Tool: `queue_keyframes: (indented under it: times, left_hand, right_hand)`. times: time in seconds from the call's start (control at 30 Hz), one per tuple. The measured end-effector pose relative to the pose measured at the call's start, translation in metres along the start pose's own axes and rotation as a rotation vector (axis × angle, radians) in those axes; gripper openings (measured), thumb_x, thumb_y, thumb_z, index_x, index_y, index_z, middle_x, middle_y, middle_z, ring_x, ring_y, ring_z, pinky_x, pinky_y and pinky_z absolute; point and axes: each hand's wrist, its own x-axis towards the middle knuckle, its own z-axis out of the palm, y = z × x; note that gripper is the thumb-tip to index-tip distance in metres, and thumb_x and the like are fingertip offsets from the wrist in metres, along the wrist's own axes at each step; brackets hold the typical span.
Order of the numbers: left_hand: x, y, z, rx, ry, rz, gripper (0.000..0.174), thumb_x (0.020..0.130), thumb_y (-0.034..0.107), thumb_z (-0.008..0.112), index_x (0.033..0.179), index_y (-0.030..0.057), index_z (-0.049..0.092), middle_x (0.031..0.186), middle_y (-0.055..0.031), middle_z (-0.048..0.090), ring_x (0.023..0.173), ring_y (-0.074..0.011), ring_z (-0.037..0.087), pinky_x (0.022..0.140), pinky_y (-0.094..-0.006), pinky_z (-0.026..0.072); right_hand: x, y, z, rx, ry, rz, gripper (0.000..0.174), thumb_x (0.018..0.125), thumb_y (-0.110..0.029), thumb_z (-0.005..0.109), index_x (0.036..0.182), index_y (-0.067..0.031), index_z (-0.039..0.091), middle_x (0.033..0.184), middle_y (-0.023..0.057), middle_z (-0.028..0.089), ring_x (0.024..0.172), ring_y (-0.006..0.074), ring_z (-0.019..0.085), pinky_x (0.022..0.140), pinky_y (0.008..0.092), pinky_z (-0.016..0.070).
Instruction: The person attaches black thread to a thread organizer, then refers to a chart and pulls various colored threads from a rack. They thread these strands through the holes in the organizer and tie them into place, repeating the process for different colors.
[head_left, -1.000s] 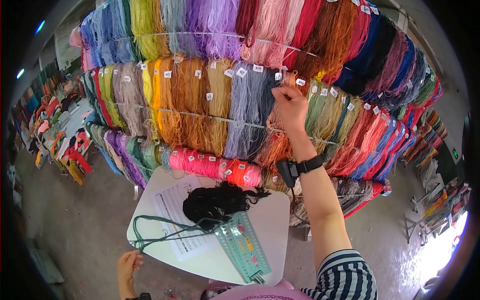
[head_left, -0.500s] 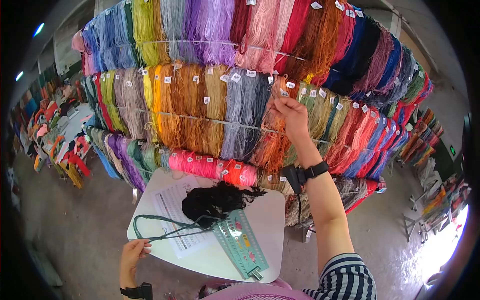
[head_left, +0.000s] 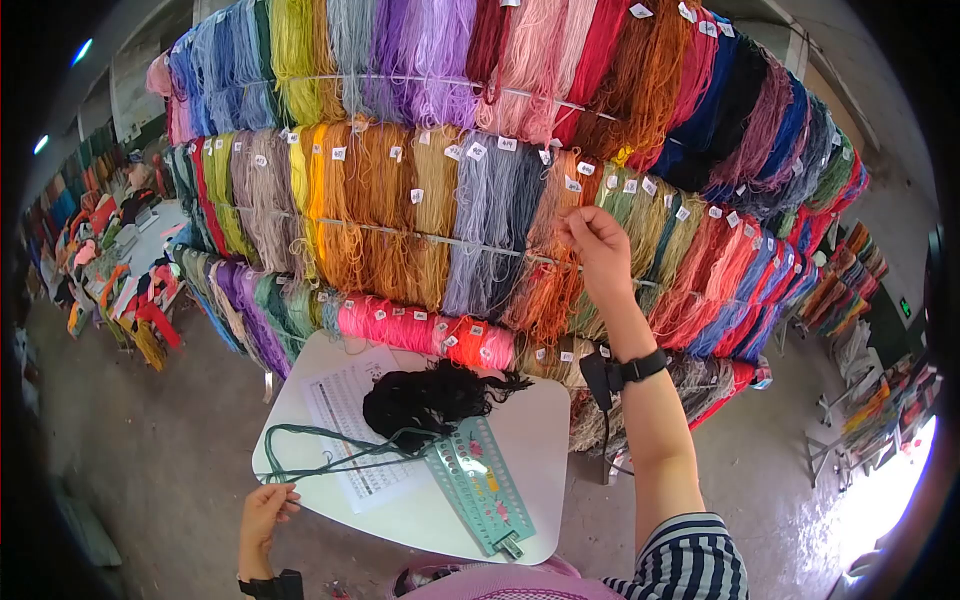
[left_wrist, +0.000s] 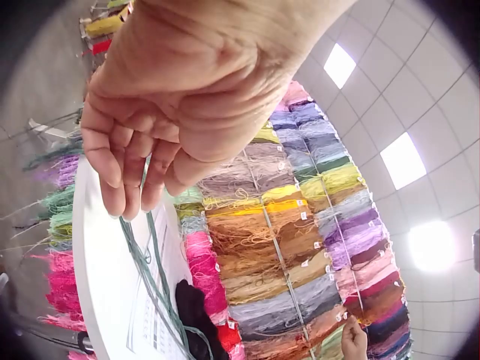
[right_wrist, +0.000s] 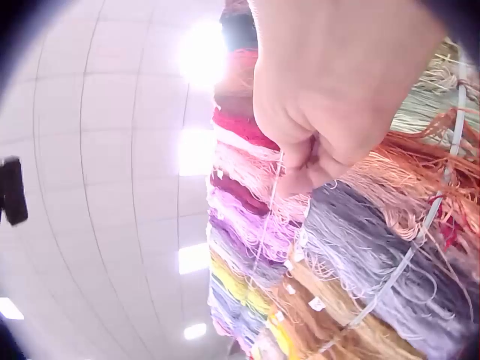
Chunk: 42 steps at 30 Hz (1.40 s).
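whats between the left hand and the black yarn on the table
Green strands run from the left hand to the black yarn, over a printed sheet, in the head view.

Right grip [head_left: 600, 255] lowered, farther from tag [head_left: 573, 184].

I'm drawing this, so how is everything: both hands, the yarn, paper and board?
Left hand: pinching dark green yarn.
Dark green yarn: stretched out, looped.
Right hand: fingers curled; holding unclear.
Black stringy bundle: loosely heaped.
Printed white paper: flat, partly covered.
Teal rectangular board: lying flat.
Colourful yarn skeins: hanging.
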Motion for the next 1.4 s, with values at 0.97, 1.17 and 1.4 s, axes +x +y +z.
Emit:
queue_keyframes:
  times: [0.97,1.17,1.4]
  left_hand:
    - [0.015,0.030,0.038,0.091,-0.120,0.041,0.029,0.095,0.025,0.055,0.109,0.0025,0.067,0.094,-0.0057,0.069,0.078,-0.0110,0.063,0.066,-0.0228,0.0457]
    - [0.021,0.044,0.060,0.059,-0.262,0.109,0.028,0.095,0.025,0.056,0.110,0.0039,0.067,0.094,-0.0050,0.069,0.079,-0.0110,0.062,0.068,-0.0235,0.0454]
    - [0.046,0.035,0.042,0.098,-0.267,0.075,0.027,0.094,0.025,0.057,0.109,0.0046,0.067,0.093,-0.0041,0.069,0.076,-0.0095,0.062,0.065,-0.0229,0.0451]
  right_hand:
    - [0.042,-0.019,0.021,0.274,-0.118,0.552,0.018,0.089,-0.016,0.067,0.098,-0.0005,0.064,0.081,0.0057,0.061,0.069,0.0122,0.058,0.060,0.0224,0.0491]
    - [-0.038,-0.027,-0.065,-0.081,0.350,0.370,0.029,0.089,-0.026,0.070,0.104,-0.0025,0.064,0.061,-0.0077,0.044,0.044,0.0005,0.030,0.040,0.0219,0.0173]
    - [-0.353,0.036,-0.370,-1.184,0.778,0.719,0.028,0.071,-0.024,0.079,0.089,-0.0046,0.073,0.079,0.0059,0.069,0.071,0.0151,0.059,0.070,0.0334,0.0477]
